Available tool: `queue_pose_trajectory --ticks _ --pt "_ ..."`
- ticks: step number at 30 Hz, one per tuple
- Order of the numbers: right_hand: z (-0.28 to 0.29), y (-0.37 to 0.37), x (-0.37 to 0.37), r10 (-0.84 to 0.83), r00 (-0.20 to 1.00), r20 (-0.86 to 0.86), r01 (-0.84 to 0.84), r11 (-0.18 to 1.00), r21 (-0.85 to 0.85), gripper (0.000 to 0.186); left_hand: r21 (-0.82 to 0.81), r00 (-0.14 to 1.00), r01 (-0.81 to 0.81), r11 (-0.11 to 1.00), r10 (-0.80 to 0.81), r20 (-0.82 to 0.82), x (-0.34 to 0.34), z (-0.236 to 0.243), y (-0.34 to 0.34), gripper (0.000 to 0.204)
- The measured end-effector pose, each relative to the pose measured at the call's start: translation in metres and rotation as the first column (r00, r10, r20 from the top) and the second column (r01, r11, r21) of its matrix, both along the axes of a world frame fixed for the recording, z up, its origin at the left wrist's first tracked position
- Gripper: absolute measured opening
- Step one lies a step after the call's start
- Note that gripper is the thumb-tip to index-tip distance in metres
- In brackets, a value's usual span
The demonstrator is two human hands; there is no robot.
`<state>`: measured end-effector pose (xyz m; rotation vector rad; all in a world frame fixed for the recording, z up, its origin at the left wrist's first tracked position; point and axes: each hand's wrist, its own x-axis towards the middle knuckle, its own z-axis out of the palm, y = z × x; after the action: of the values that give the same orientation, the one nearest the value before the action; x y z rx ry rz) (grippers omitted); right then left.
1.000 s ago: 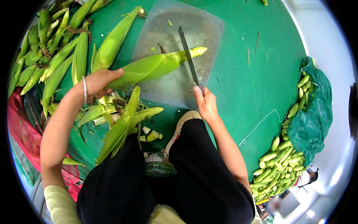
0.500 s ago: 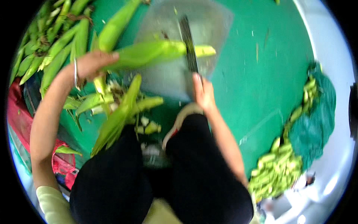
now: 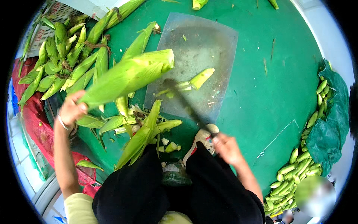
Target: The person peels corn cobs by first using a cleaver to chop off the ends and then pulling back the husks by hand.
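My left hand grips a green ear of corn in its husk by the narrow end. Its broad, pale cut end points up to the right over the clear cutting sheet. In my closed right hand is the handle of a long, dark knife; its blade slants up to the left across the sheet, apart from the corn and slightly blurred. A cut-off green corn stub lies on the sheet, just beyond the blade, with thin husk bits beside it.
Whole ears of corn are heaped at the far left by a white crate. Husks and trimmings lie before my knees. At right, small corn ears spill from a green mesh sack. A red mesh bag is at left.
The knife has swung down and left, with my right hand drawn back toward my knee. A stub now lies separate on the sheet, and the ear has moved left, tilted upward.
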<state>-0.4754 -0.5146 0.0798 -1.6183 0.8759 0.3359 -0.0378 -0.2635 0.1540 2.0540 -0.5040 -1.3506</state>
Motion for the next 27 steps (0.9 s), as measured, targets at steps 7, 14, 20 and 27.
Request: queue_pose_trajectory --ticks 7,14,20,27 --pt "-0.044 -0.050 0.040 -0.139 0.982 -0.128 0.093 0.945 -0.313 0.054 0.015 0.816 0.463 0.886 -0.433 0.383 0.034 0.072 -0.108 0.049" --pt "-0.002 0.022 -0.011 0.111 0.976 0.187 -0.085 0.986 -0.141 0.048 -0.088 0.809 0.487 0.869 -0.411 0.420 0.004 0.014 -0.136 0.039" --pt "0.004 -0.030 0.043 0.050 0.995 0.090 -0.009 0.910 -0.413 0.039 -0.086 0.912 0.237 0.968 -0.191 0.362 -0.023 -0.041 -0.136 0.033" --pt "0.015 -0.051 0.053 -0.155 0.978 0.138 0.188 0.940 -0.284 0.037 0.062 0.922 0.183 0.981 -0.194 0.337 -0.016 -0.032 -0.104 0.039"
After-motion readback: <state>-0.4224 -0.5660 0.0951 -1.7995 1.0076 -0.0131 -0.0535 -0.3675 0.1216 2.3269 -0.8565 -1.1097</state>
